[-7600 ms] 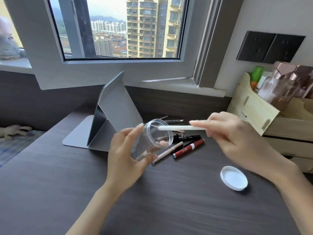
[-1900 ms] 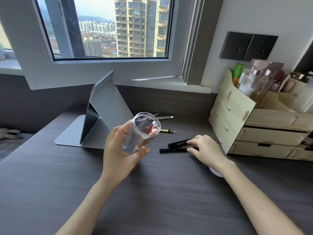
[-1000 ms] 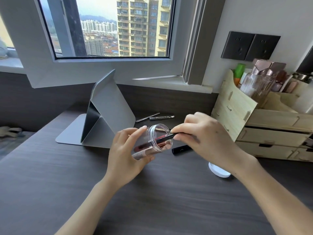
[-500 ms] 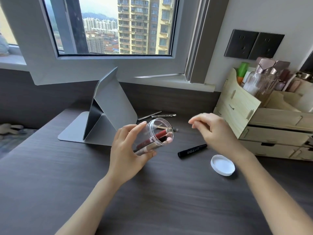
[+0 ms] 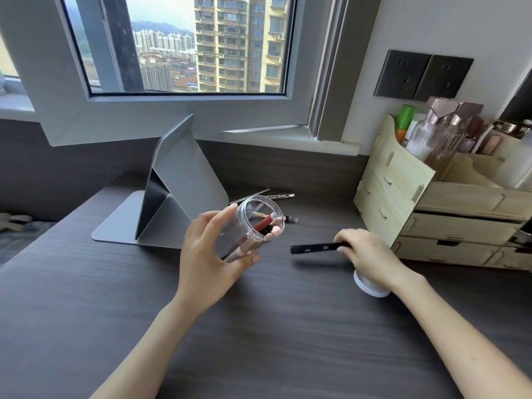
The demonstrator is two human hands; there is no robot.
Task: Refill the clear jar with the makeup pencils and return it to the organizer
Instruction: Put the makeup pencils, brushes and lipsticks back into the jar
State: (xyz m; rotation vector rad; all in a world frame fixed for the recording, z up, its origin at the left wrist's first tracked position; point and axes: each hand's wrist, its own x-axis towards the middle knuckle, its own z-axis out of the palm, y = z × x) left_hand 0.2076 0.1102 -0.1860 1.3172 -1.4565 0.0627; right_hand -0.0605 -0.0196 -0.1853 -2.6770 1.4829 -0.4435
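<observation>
My left hand (image 5: 205, 254) grips the clear jar (image 5: 253, 223), tilted with its mouth facing up and right above the dark desk. Inside it lie several makeup pencils, a red one (image 5: 262, 223) and a beige one among them. My right hand (image 5: 367, 256) is closed on one end of a black pencil (image 5: 315, 247), which it holds just above the desk to the right of the jar. The jar's white lid (image 5: 370, 287) lies on the desk, mostly hidden under my right wrist. The wooden organizer (image 5: 403, 180) stands at the right.
A grey folding stand (image 5: 178, 185) sits behind the jar. Slim metal tools (image 5: 276, 195) and another thin pencil (image 5: 289, 218) lie near the back wall. Bottles (image 5: 437, 131) fill the organizer's top, with drawers (image 5: 460, 228) below. A window is beyond the desk.
My right hand dropped from beside the jar's mouth down to the desk and took hold of the black pencil, lifting it slightly. The lid is now covered by my wrist.
</observation>
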